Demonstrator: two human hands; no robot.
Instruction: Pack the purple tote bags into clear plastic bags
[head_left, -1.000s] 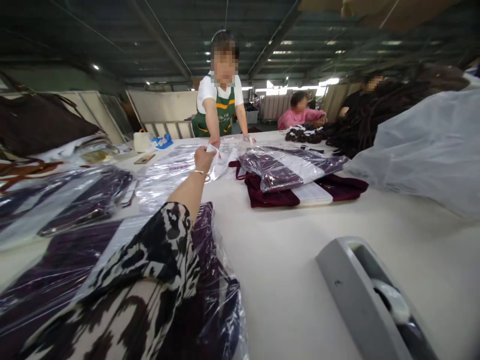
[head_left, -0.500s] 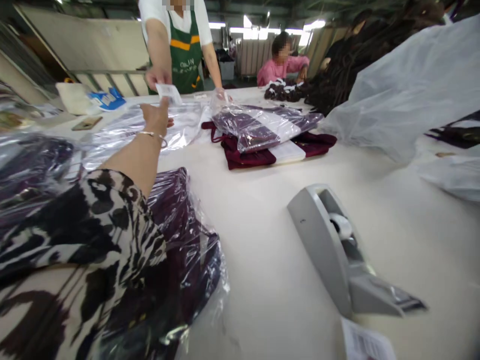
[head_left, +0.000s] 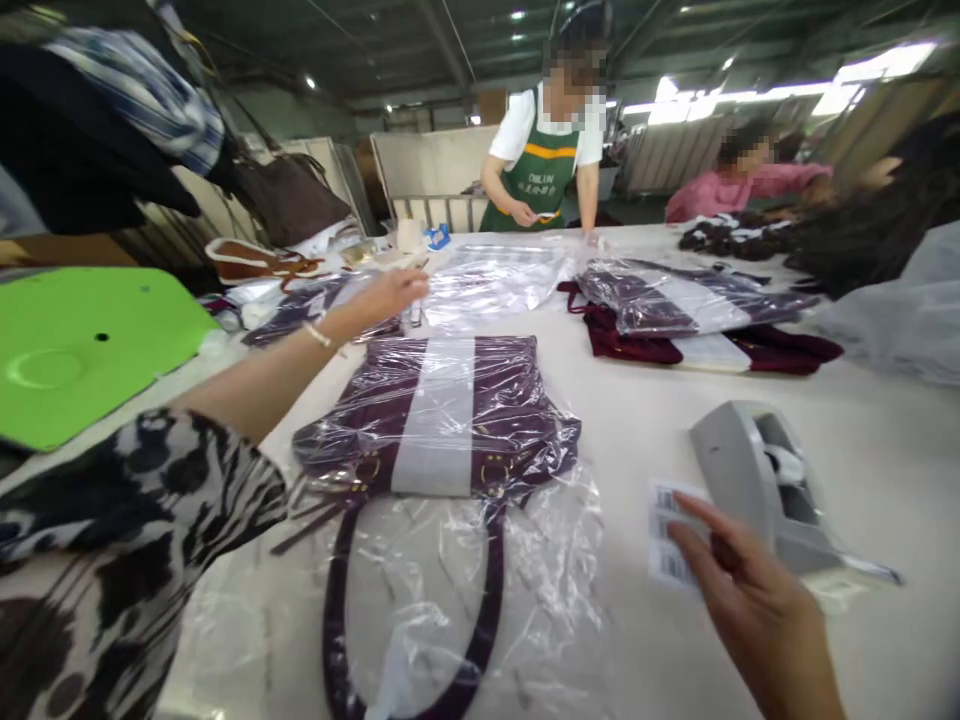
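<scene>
My left hand [head_left: 397, 292] is stretched forward over the far left of the table, blurred, its fingers loosely extended and nothing visible in them. Below it lies a dark purple handbag [head_left: 510, 400] in a clear plastic bag [head_left: 555, 560], with a pale band [head_left: 436, 415] across its middle and its handles towards me. At the right, my right hand [head_left: 757, 590] has its finger and thumb at the edge of a sheet of barcode labels [head_left: 666, 560]. A grey tape dispenser [head_left: 735, 460] stands just beyond that hand.
More wrapped bags [head_left: 652, 300] lie on a maroon bag [head_left: 630, 345] at the far right. Clear plastic bags [head_left: 495, 280] are spread at the table's far side. A co-worker in a green apron [head_left: 536, 180] stands there. A green board [head_left: 90, 340] is at the left.
My left hand has drawn back from the co-worker, who now holds the small white label nearer the apron. My right hand has come into view with the label sheet. The view has swung left.
</scene>
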